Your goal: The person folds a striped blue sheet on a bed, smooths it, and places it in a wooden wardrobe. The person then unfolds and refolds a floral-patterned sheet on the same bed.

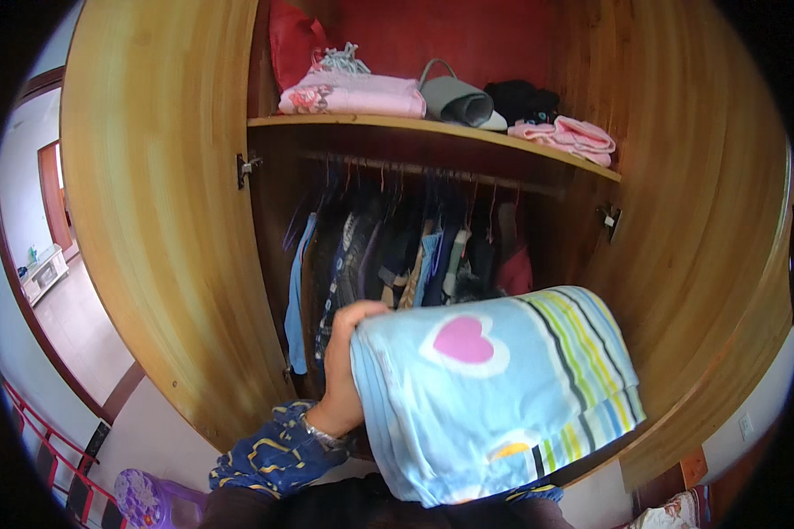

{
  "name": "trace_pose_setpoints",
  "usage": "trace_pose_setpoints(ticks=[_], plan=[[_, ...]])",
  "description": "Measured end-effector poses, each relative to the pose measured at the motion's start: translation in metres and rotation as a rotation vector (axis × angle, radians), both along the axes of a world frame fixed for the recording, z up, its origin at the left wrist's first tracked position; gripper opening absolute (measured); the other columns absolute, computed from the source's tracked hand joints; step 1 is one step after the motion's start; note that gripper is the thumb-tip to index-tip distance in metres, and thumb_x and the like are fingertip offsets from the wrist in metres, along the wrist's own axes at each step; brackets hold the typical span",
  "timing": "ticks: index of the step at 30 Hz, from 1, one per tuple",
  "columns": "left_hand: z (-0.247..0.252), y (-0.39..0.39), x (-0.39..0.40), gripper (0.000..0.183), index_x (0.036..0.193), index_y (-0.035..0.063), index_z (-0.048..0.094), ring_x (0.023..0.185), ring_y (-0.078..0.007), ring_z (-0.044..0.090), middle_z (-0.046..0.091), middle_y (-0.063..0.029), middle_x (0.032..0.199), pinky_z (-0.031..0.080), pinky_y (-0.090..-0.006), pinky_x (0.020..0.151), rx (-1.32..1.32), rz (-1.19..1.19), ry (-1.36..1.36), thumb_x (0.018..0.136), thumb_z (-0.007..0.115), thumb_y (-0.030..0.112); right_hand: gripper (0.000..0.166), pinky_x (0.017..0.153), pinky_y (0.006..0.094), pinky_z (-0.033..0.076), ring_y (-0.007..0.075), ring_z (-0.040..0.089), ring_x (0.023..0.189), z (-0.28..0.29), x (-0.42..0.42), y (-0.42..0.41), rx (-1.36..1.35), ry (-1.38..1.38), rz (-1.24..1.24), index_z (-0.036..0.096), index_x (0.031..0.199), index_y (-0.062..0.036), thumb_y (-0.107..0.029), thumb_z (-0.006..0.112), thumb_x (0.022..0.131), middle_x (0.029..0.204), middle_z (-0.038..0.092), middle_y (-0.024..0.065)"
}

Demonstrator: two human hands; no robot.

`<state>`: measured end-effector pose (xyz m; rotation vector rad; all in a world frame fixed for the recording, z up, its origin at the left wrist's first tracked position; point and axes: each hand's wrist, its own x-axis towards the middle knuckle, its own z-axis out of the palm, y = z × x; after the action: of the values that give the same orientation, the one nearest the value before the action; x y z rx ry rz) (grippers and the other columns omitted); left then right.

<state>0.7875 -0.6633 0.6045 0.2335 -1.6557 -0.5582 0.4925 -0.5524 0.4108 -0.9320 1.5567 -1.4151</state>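
Observation:
A folded light-blue cotton cloth (476,397), perhaps bedding, is held up in front of me. It bears a pink heart and striped bands in green, yellow and black. My left hand (344,370) grips its left end, with the fingertips hidden behind the fold. My right hand is out of sight behind the cloth; only its patterned blue sleeve (536,493) shows at the bottom. Beyond the cloth stands an open wooden wardrobe. Its upper shelf (370,121) carries a folded pink floral textile (364,94), a grey rolled item (456,99) and a folded pink cloth (569,137).
Clothes (423,258) hang from a rail below the shelf. The left door (152,198) and right door (695,198) stand open on both sides. A black item (521,99) lies on the shelf. A purple plastic stool (149,497) is at the lower left, near a red metal frame (59,449).

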Motion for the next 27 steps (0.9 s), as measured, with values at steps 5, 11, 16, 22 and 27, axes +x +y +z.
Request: trace_pose_setpoints(ticks=[5,11,16,22,27], plan=[[0.032,-0.067,-0.007,0.049,0.126,0.0043,0.041,0.101,-0.0193,0.055,0.052,-0.0103,0.114,0.046,-0.0313,0.089,0.229,-0.155,0.308,0.085,0.065,0.015,0.058,0.096,0.0462,0.044,0.035,0.05,0.122,0.057,0.027,-0.056,-0.171,0.277,0.072,0.051,0.13,-0.0042,-0.048,0.049,0.092,0.133,0.05,0.0222],[0.06,-0.138,-0.005,0.05,0.129,0.0042,0.039,0.103,-0.0191,0.054,0.051,-0.0103,0.117,0.046,-0.0319,0.091,-0.1,0.035,0.345,0.086,0.064,0.015,0.059,0.096,0.0461,0.044,0.0353,0.05,0.121,0.146,0.06,-0.115,-0.415,0.704,-0.006,0.052,0.13,-0.0044,-0.049,0.05,0.091,0.132,0.051,0.0222],[0.138,-0.13,0.025,0.053,0.131,0.0048,0.037,0.106,-0.0191,0.054,0.05,-0.01,0.118,0.046,-0.0325,0.092,-0.612,0.259,0.436,0.087,0.064,0.017,0.059,0.096,0.046,0.044,0.0355,0.051,0.121,0.245,0.09,-0.16,-0.709,1.044,-0.135,0.052,0.129,-0.0045,-0.049,0.051,0.091,0.131,0.051,0.0221],[0.218,-0.149,0.04,0.054,0.131,0.0054,0.038,0.108,-0.0196,0.054,0.05,-0.01,0.12,0.046,-0.033,0.094,-0.871,0.402,0.423,0.086,0.065,0.016,0.059,0.096,0.0459,0.044,0.0358,0.051,0.121,0.359,0.108,-0.212,-0.88,1.342,-0.301,0.053,0.128,-0.0047,-0.049,0.051,0.09,0.131,0.052,0.0221],[0.263,-0.17,0.043,0.054,0.132,0.0059,0.039,0.109,-0.0199,0.053,0.051,-0.0101,0.122,0.045,-0.0335,0.095,-0.948,0.446,0.386,0.086,0.066,0.016,0.059,0.096,0.0458,0.044,0.036,0.051,0.12,0.407,0.118,-0.244,-0.792,1.475,-0.334,0.054,0.128,-0.0049,-0.049,0.052,0.089,0.13,0.053,0.022]])
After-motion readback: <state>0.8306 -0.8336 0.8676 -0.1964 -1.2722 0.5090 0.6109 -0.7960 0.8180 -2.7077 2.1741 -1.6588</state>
